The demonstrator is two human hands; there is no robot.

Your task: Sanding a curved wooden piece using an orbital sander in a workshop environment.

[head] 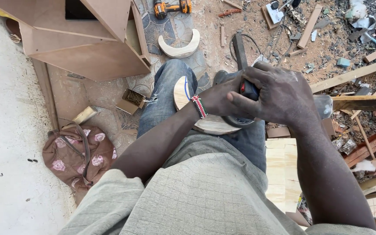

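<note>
Head view, right hand [283,93] fingers wrapped around grinder [244,93], left hand [220,98] gripping crescent wood piece [209,124] on knee

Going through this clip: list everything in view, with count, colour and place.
curved wooden piece: one, pale, on the person's knee
power tool: one, dark, under both hands
crescent wood piece: one, pale, on the ground ahead
cordless drill: one, orange and black, top centre
board cabinet: one, brown, top left
box of fasteners: one, cardboard, left of the leg
floral bag: one, brown-pink, lower left
wood offcuts: many, right side
left hand: on the tool, beaded wristband
right hand: gripping the tool
</note>
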